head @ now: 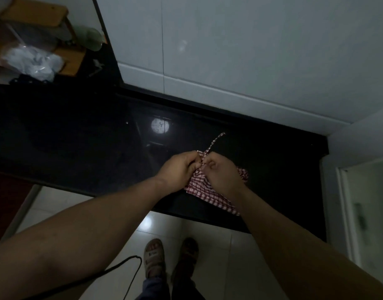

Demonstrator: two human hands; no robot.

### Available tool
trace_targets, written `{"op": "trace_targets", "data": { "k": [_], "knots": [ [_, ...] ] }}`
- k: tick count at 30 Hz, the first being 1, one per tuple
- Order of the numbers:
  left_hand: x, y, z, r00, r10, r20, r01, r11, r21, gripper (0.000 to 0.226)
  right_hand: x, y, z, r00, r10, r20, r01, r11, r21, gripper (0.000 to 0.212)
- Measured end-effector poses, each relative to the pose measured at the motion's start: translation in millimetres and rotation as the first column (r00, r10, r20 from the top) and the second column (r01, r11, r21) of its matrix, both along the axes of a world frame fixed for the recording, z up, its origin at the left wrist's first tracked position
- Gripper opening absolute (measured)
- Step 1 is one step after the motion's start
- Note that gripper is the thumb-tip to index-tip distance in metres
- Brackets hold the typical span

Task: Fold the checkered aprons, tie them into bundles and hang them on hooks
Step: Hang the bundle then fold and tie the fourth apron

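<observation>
A folded red-and-white checkered apron [202, 188] lies on the black counter [78, 144], near its front edge at the right. My left hand [178, 169] and my right hand [221, 173] meet over the apron's far end, both pinching its checkered strap where it crosses the fabric. One loose end of the strap [215, 141] runs away from my fingers toward the wall. My right hand and forearm cover much of the bundle. No hooks are in view.
White tiled wall [251, 50] rises behind the counter. At the far left stand a wooden shelf [36, 16], a clear plastic bag [32, 61] and a pale green object [93, 38]. A black cable [121, 267] hangs by my sandalled feet [171, 258] on the tile floor.
</observation>
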State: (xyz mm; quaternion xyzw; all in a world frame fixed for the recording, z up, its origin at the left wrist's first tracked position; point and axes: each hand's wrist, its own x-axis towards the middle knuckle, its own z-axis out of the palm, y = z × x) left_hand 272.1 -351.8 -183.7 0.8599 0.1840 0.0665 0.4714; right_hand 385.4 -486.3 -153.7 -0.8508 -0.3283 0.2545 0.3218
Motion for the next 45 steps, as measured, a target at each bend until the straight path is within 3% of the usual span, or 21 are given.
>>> {"op": "trace_targets", "data": {
  "k": [3, 5, 11, 15, 20, 23, 30, 35, 39, 45],
  "knots": [
    [-3, -11, 1, 0.999, 0.037, 0.011, -0.038, 0.999, 0.019, 0.017, -15, -5, -1, 0.892, 0.036, 0.450, 0.038, 0.987, -0.155, 0.011],
    [-3, -17, 5, 0.998, 0.059, 0.014, -0.059, 0.998, 0.022, 0.016, -22, -6, 2, 0.846, 0.027, 0.532, 0.068, 0.985, -0.158, 0.015],
    [-2, -27, 12, 0.996, 0.093, -0.014, -0.090, 0.987, 0.134, 0.020, -28, -1, 11, 0.929, -0.161, 0.333, 0.182, 0.983, -0.031, 0.010],
    [-4, -24, 15, 0.999, 0.017, -0.051, -0.005, 0.971, 0.239, 0.017, -24, -8, 14, 0.958, -0.209, 0.198, 0.240, 0.959, -0.149, 0.011],
    [-6, -20, 13, 0.997, -0.024, -0.077, 0.035, 0.988, 0.148, 0.018, -11, -13, 24, 0.927, -0.259, -0.271, 0.211, 0.958, -0.192, 0.028],
    [-7, -20, 15, 0.996, -0.029, -0.079, 0.036, 0.995, 0.092, 0.022, -8, -16, 30, 0.868, -0.270, -0.416, 0.230, 0.962, -0.144, 0.030],
    [-8, -16, 13, 0.989, -0.056, -0.136, 0.073, 0.990, 0.121, 0.021, -9, -32, 31, 0.913, -0.210, -0.349, 0.175, 0.976, -0.131, 0.032],
    [-12, -11, 11, 0.971, -0.118, -0.206, 0.161, 0.965, 0.208, 0.011, -7, -44, 19, 0.968, -0.196, -0.155, 0.166, 0.968, -0.188, 0.025],
    [-16, -2, 8, 0.941, -0.178, -0.287, 0.263, 0.919, 0.292, 0.024, -5, -56, 13, 0.909, -0.327, -0.259, 0.301, 0.944, -0.135, 0.030],
    [-23, -4, 3, 0.945, -0.173, -0.279, 0.257, 0.918, 0.303, 0.034, -7, -55, 10, 0.806, -0.429, -0.408, 0.428, 0.898, -0.101, 0.025]
  ]
}}
